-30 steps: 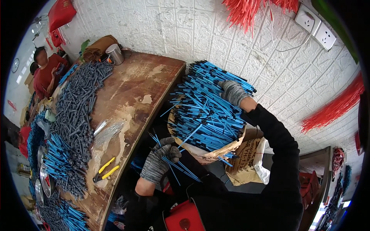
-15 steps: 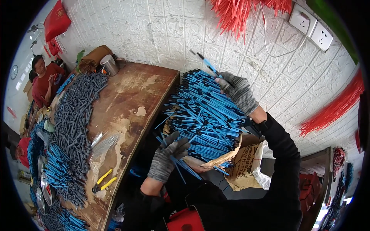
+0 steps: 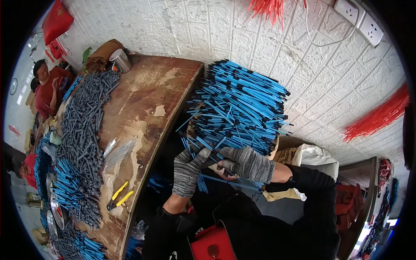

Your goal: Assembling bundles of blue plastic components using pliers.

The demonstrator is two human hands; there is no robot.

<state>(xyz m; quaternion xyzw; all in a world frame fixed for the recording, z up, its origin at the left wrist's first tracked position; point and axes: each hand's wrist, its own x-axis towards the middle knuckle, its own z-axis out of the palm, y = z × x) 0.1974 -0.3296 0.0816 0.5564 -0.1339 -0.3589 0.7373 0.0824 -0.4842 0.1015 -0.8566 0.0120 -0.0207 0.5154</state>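
Observation:
In front of my body both hands, in grey knitted gloves, are brought together. My left hand [image 3: 185,172] is closed round a few thin blue sticks with black ends; some poke out above its fingers and others hang below. Touching it from the right, my right hand [image 3: 249,164] is closed, its fingertips pinching at a blue stick between the hands. The gloves partly hide that stick. Just beyond lies a large heap of similar blue sticks [image 3: 242,104], stacked against the wall, with a brown paper sack [image 3: 284,156] at its near right side.
To the left stands a worn wooden table [image 3: 149,95] bearing a heap of grey plastic pieces [image 3: 82,125], thin metal wires [image 3: 118,151], yellow-handled pliers [image 3: 120,196] and a metal cup [image 3: 120,60]. Another person [image 3: 50,89] is at the far left. Red strands [image 3: 381,112] hang at the right wall.
My right hand has come down from the far upper side of the heap to meet my left hand, bringing a blue stick. The left hand has shifted slightly right, and the view has tilted.

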